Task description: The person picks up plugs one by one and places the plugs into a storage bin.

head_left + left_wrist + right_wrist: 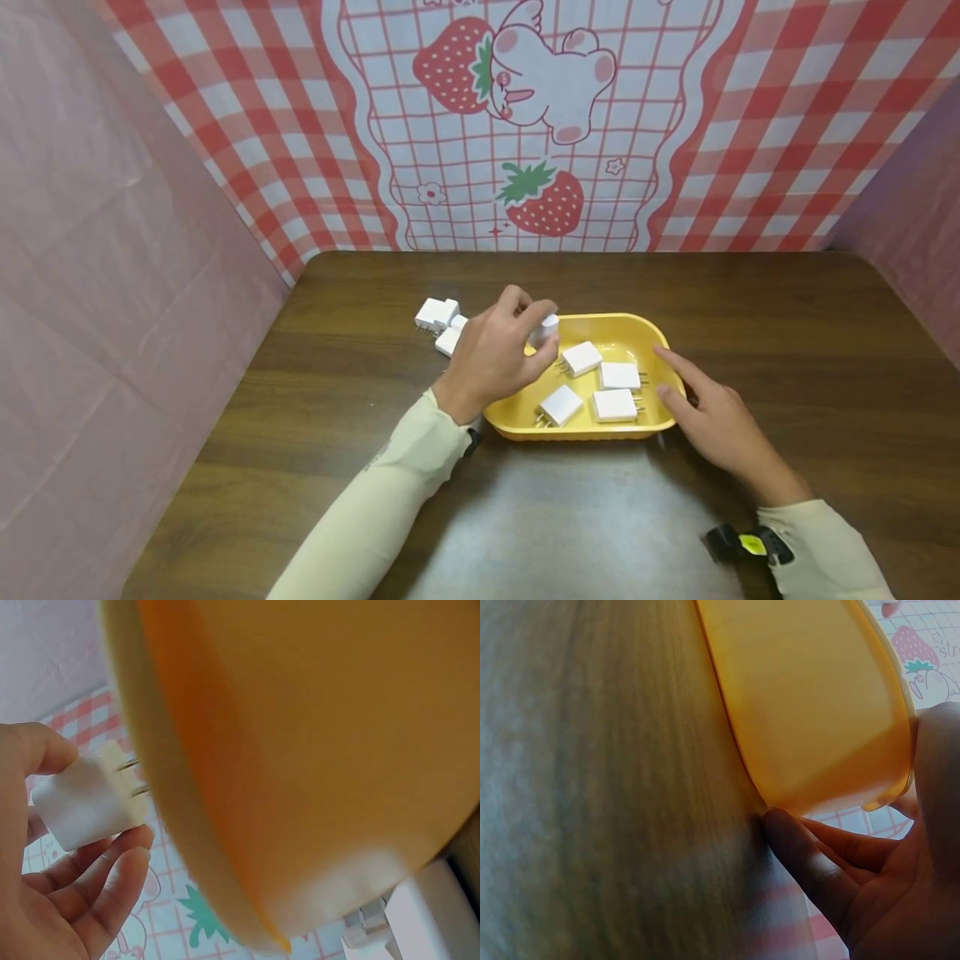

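Note:
My left hand (495,354) pinches a white charger plug (82,802) between thumb and fingers, over the left end of a yellow plastic tray (517,433). In the left wrist view its two metal prongs point toward the tray's wall. Several white charger plugs lie inside the tray, one (561,405) near the front and another (619,375) to the right. At the tray's right end, my right hand (712,421) grips the rim; the right wrist view shows fingers (817,862) against the outside wall. The left hand hides the tray's left end.
Left of the tray, more white charger plugs (437,314) lie close together on the brown wooden table (322,400), partly hidden behind the left hand. A red-and-white checked cloth (300,108) with strawberries hangs at the back edge. Pink cloth (112,275) stands at the left side.

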`<state>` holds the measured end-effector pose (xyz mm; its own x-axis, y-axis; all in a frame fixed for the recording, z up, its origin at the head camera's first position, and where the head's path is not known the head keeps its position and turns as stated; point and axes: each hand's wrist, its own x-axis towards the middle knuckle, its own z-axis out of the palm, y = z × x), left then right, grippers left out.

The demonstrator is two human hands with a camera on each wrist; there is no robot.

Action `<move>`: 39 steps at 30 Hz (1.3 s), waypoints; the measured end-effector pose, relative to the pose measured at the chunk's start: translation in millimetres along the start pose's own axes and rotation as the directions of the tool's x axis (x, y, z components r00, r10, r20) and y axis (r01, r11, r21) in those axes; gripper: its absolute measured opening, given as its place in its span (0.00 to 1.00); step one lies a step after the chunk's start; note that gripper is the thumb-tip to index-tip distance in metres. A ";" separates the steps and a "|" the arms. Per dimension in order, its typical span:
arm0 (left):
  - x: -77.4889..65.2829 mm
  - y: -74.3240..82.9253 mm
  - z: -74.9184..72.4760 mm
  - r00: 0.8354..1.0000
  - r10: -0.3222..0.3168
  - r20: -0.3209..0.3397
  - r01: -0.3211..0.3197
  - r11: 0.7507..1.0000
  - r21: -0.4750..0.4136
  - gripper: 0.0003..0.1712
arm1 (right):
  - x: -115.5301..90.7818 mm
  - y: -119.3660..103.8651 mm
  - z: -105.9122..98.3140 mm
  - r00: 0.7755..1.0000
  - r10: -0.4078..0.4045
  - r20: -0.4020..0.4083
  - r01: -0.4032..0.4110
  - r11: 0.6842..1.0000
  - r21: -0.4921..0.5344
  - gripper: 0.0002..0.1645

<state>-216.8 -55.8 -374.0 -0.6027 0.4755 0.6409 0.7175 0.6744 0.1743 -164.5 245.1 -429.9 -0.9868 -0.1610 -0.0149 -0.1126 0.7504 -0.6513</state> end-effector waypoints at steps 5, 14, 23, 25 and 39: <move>3.6 5.9 1.4 0.998 -0.009 0.057 0.007 0.999 0.041 0.15 | 0.0 -1.6 -0.2 1.000 -0.005 -0.005 0.005 1.000 0.000 0.35; 5.6 13.3 6.9 0.982 -0.029 0.189 0.005 0.992 0.127 0.16 | -2.6 -0.8 -0.1 1.000 0.001 -0.002 -0.001 1.000 -0.012 0.35; 11.5 16.5 10.0 0.928 -0.145 0.342 0.064 0.969 0.238 0.19 | -1.7 -1.5 -0.9 1.000 -0.002 -0.008 0.002 1.000 -0.006 0.35; 11.8 16.7 11.6 0.916 -0.168 0.365 0.071 0.962 0.265 0.19 | -1.6 -1.6 -1.0 1.000 0.002 -0.003 -0.002 1.000 -0.004 0.35; 13.2 14.0 20.8 0.878 -0.244 0.412 0.133 0.951 0.278 0.18 | -0.9 -0.6 -0.3 1.000 0.016 0.005 -0.016 1.000 -0.001 0.36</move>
<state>-222.0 -28.3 -378.6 -0.8479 0.4859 0.2120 0.5048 0.8621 0.0433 -163.6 245.0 -429.2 -0.9879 -0.1525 -0.0289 -0.0972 0.7531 -0.6506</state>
